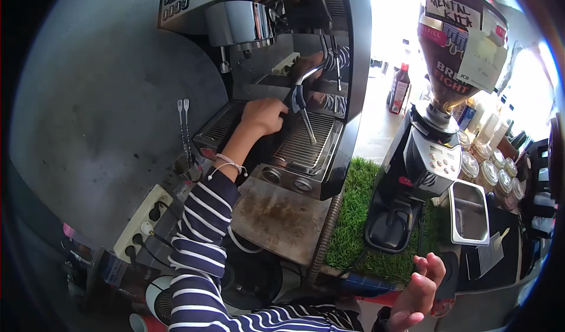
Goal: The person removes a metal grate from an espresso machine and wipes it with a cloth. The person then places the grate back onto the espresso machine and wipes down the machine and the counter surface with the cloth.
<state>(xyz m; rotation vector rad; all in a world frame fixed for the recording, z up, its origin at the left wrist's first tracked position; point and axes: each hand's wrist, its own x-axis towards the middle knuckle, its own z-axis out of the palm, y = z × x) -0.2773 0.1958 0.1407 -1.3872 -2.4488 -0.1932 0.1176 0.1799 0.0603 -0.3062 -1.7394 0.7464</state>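
Note:
My left hand [265, 115] reaches over the drip tray [309, 141] of an espresso machine [360, 55], its fingers curled down. Beneath it lies a dark, soft-looking patch [259, 149], perhaps a cloth; what the fingers hold is hidden. Just right of the hand hangs the steam wand [300, 105] with its dark grip, tip over the tray grate. Above sits the chrome group head [241, 25]. Low at the right, my right hand [419, 291] is raised with fingers apart and bent, holding nothing, below the coffee grinder [432, 161].
A power strip [141, 223] with plugs leans at the left. Two long forks [185, 120] stand in a metal cup [187, 168] beside the machine. Artificial grass [353, 238] runs under the grinder. A steel container [469, 214], glass jars [488, 173] and a bottle [400, 88] stand to the right.

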